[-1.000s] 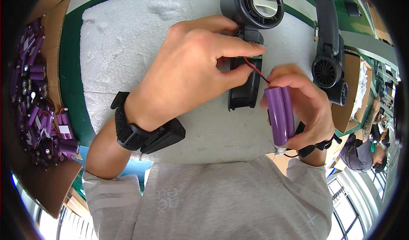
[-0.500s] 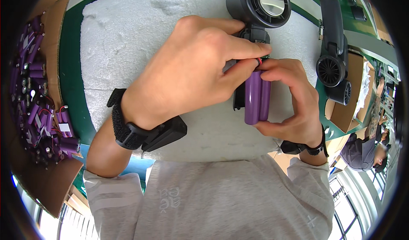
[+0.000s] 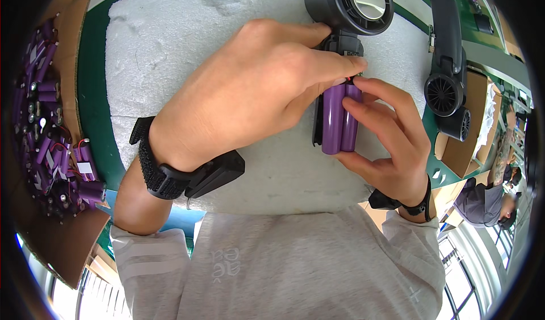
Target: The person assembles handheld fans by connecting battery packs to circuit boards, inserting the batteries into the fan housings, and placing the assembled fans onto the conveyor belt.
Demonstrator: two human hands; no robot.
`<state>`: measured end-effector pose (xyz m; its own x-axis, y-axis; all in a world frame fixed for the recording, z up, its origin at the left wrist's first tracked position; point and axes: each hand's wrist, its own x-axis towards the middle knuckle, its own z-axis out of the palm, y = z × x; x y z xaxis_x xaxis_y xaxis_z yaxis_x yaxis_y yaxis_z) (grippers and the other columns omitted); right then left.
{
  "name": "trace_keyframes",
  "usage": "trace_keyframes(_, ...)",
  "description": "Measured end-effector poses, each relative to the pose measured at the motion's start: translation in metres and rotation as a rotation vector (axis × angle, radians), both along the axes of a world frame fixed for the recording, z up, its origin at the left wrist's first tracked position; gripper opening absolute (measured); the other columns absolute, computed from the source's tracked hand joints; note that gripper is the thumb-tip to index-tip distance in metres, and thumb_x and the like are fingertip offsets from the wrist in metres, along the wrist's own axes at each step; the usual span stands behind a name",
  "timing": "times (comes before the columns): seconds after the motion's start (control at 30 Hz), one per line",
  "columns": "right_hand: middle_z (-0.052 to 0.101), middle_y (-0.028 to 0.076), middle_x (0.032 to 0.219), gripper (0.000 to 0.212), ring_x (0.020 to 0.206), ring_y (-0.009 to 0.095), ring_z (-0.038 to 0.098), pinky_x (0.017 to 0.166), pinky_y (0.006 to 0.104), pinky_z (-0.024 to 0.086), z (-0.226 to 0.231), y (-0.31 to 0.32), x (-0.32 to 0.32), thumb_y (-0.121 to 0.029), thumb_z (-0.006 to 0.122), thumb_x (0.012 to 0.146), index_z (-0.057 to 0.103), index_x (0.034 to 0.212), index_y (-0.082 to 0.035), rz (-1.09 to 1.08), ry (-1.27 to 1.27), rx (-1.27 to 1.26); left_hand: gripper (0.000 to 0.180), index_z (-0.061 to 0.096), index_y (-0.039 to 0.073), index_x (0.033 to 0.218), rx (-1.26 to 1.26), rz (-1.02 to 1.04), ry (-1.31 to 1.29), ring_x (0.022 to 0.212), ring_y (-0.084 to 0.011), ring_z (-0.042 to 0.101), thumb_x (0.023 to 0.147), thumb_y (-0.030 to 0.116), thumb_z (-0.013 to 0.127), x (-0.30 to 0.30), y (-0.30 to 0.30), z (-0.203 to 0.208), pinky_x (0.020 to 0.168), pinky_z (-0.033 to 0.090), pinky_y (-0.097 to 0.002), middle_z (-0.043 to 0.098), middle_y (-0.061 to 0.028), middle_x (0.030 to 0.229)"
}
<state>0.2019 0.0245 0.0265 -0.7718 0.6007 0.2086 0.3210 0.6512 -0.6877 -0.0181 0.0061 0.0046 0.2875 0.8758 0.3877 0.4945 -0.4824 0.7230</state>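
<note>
A black handheld fan (image 3: 321,5) with a round head lies on the foam, its opened handle pointing toward me. Two purple battery cells (image 3: 332,118), side by side as a pack, lie over the handle's black shell (image 3: 318,128). My right hand (image 3: 397,138) is closed on the pack, thumb at its near end and fingertips along the right side and far end. My left hand (image 3: 255,87) reaches over from the left. Its fingers are closed about the fan's neck (image 3: 344,43), thumb by the pack's far end. A bit of red wire shows there; the rest is hidden.
White foam (image 3: 170,47) covers the green table (image 3: 93,93). At the left stands a cardboard box (image 3: 71,76) full of purple battery packs (image 3: 51,150). Another black fan (image 3: 445,53) lies at the right, beside an open carton (image 3: 468,127). Another person (image 3: 482,203) sits farther right.
The battery pack has moved away from me, over the handle shell. My right fingers have shifted along it, and my left thumb has moved in by the wire. The fan has slid slightly right.
</note>
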Motion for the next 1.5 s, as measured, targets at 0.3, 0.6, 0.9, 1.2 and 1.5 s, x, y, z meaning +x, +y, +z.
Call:
trace_keyframes(0.3,0.06,0.023,0.12,0.05,0.09,0.033,0.064,0.072,0.0358,0.056,-0.003,-0.01,-0.001,0.004,0.084,0.05,0.059,0.094,0.0,-0.095,0.001,0.042,0.03,0.073,0.007,0.104,-0.026,0.0,-0.012,0.068,-0.027,0.069,0.076,-0.003,0.071,-0.001,0.001,-0.001,0.058,0.053,-0.0287,0.069,-0.0204,0.096)
trace_keyframes(0.6,0.059,0.029,0.121,0.051,0.09,0.035,0.064,0.07,0.0361,0.056,-0.011,-0.009,-0.002,0.004,0.086,0.051,0.052,0.089,-0.002,-0.063,0.075,0.09,0.029,0.075,0.008,0.099,-0.092,0.051,-0.042,0.066,-0.0224,0.069,0.073,-0.002,0.071,0.001,0.002,-0.003,0.053,0.051,-0.0251,0.07,-0.0145,0.086)
trace_keyframes(0.9,0.05,0.032,0.128,0.052,0.099,0.03,0.062,0.081,0.0411,0.061,-0.013,-0.008,0.001,0.008,0.084,0.06,0.042,0.087,-0.005,-0.033,0.033,0.035,0.03,0.075,0.009,0.101,-0.199,0.054,-0.081,0.068,-0.0197,0.07,0.074,-0.002,0.07,0.001,0.001,-0.002,0.058,0.054,-0.0247,0.072,-0.0117,0.086)
trace_keyframes(1.2,0.051,0.023,0.124,0.055,0.095,0.024,0.057,0.079,0.0366,0.058,-0.005,-0.001,-0.003,0.008,0.082,0.056,0.042,0.089,-0.008,-0.019,-0.027,0.005,0.045,0.074,0.009,0.106,-0.27,-0.004,-0.112,0.072,-0.0172,0.068,0.063,0.005,0.084,-0.003,0.0,-0.001,0.065,0.054,-0.0246,0.072,-0.0105,0.095)
trace_keyframes(1.5,0.051,0.012,0.114,0.061,0.084,0.025,0.061,0.061,0.0323,0.053,-0.013,0.004,-0.011,0.001,0.087,0.048,0.055,0.099,-0.007,-0.124,0.026,-0.073,0.049,0.072,0.008,0.108,-0.333,0.022,-0.145,0.068,-0.0154,0.064,0.061,0.003,0.085,0.001,0.003,-0.001,0.064,0.052,-0.0245,0.072,-0.0088,0.092)
